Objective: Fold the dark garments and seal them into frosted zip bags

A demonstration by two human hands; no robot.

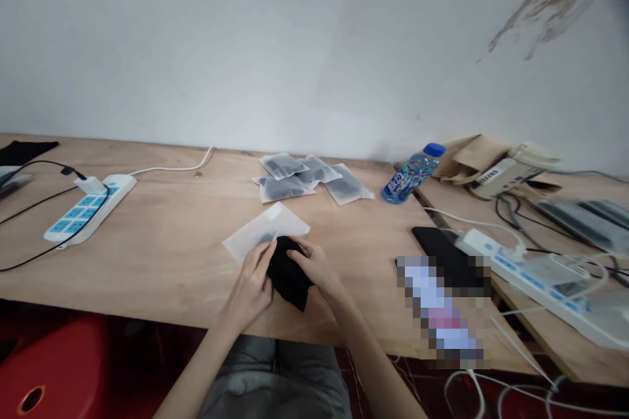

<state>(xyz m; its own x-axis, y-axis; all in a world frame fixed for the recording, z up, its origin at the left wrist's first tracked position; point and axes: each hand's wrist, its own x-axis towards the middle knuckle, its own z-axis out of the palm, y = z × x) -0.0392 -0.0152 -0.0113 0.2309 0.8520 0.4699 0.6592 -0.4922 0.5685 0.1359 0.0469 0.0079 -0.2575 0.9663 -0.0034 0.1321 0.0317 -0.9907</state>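
Observation:
Near the table's front edge, my right hand (317,266) grips a folded black cloth (289,278) from the right side, its thumb on top. My left hand (253,279) is closed at the cloth's left side, thumb and fingers pinching where the cloth meets a frosted plastic bag (253,232). That bag lies flat on the table just beyond both hands, with its near part hidden by the cloth and fingers. Farther back, several frosted bags (287,188) with dark contents lie in an overlapping group.
A blue-capped bottle (411,173) stands tilted in view at back right, near brown paper packaging (472,157) and a cup (511,170). Power strips sit left (91,209) and right (540,281). A black item (442,249) and pixelated phone-like object (437,308) lie right. A red stool (63,366) is lower left.

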